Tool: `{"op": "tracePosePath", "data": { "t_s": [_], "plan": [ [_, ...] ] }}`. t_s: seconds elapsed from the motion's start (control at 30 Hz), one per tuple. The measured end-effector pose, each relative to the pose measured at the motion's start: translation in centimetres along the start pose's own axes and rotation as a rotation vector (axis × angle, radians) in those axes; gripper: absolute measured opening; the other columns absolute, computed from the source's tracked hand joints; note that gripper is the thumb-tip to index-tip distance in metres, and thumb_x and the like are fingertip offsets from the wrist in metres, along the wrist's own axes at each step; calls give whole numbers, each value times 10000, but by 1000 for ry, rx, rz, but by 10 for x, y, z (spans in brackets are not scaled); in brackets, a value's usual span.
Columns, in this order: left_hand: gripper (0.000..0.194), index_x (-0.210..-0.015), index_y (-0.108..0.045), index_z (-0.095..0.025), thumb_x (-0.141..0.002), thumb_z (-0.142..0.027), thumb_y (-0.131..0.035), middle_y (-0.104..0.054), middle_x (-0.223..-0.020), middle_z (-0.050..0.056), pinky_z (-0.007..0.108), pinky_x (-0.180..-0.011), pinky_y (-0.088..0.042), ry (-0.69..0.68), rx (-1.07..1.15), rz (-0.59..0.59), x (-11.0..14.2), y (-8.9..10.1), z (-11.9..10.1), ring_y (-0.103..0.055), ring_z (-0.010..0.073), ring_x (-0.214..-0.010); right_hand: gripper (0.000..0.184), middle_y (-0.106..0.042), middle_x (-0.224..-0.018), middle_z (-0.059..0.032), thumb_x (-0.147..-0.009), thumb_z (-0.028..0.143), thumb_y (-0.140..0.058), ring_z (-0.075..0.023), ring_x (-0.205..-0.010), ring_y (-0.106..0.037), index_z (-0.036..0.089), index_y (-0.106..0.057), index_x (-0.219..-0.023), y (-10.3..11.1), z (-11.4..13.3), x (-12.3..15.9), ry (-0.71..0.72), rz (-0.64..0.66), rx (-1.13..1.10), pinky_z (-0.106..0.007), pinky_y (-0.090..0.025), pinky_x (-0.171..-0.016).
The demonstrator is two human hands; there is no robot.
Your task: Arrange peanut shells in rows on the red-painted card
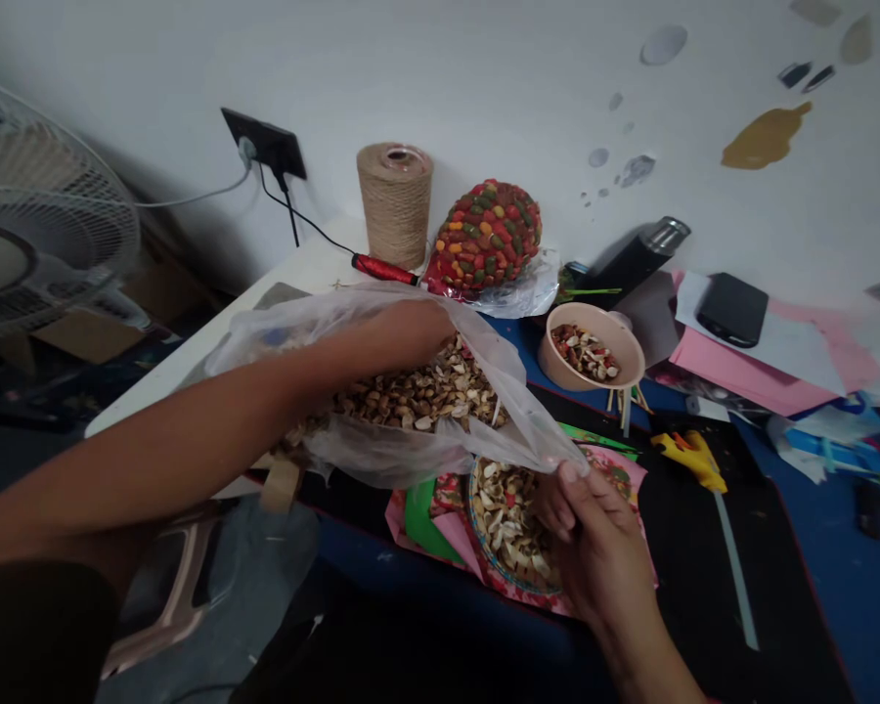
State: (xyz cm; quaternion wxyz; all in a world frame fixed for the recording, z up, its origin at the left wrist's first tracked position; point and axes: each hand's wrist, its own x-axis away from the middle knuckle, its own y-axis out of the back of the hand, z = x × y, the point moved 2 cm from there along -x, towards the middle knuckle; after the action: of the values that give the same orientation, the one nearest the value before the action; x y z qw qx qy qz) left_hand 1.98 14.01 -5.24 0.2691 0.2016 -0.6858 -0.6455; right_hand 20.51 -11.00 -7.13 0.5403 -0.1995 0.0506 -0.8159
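A clear plastic bag (403,455) full of pistachio shells (418,396) lies on the table's left part. My left hand (418,328) reaches inside the bag's mouth over the shells; its fingers are hidden by the plastic. My right hand (594,533) pinches the bag's near right corner, holding it open. Just under that hand sits a round plate (484,543) piled with pale shells (509,513), resting on pink and green paper.
A beige bowl (594,352) of coloured shells stands behind. Further back are a twine spool (396,200), a shell-covered red, green and yellow egg shape (488,235), a yellow glue gun (693,455), a phone (733,308) on pink paper, and a fan (36,225) at left.
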Motion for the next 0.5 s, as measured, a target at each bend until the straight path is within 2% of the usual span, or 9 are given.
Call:
{"op": "tracePosePath", "data": {
  "t_s": [0.1,0.2,0.3,0.4,0.5],
  "plan": [
    [352,-1091,-816,-161,-1043,-245,-477,-799,-1141,151,376,-930,-555,40,9,-30,6,1,4,-741,285,-1061,405,-372,-579,66,-867,503,-909,-90,-534,-272,202,-668,-742,0,-1,-2,-7,3,7,-252,-251,-502],
    [311,-1085,-790,-173,-1026,-265,-499,-787,-1153,132,365,-934,-538,45,19,-68,13,6,8,-724,278,-1084,365,-373,-570,75,-859,516,-912,-89,-528,-273,202,-726,-862,-3,-3,-3,-21,8,13,-254,-250,-506],
    [265,-1083,-761,-168,-1005,-274,-530,-774,-1150,127,357,-914,-519,49,40,-137,22,15,7,-712,276,-1081,404,-389,-570,67,-867,512,-908,-89,-532,-297,206,-662,-772,-5,-3,-3,-22,9,3,-255,-261,-512],
    [219,-1042,-746,-190,-992,-289,-557,-784,-1050,90,340,-812,-496,15,146,-149,37,28,-8,-712,248,-956,428,-385,-569,70,-853,516,-917,-86,-523,-288,209,-638,-748,-4,-2,-3,-18,7,11,-253,-258,-502],
    [140,-996,-740,-226,-966,-257,-606,-796,-963,37,314,-722,-458,-136,311,-90,57,39,-42,-696,205,-830,399,-381,-570,77,-832,516,-931,-84,-515,-276,208,-679,-807,-3,0,-5,-17,-5,14,-253,-245,-492]
  ]
}}
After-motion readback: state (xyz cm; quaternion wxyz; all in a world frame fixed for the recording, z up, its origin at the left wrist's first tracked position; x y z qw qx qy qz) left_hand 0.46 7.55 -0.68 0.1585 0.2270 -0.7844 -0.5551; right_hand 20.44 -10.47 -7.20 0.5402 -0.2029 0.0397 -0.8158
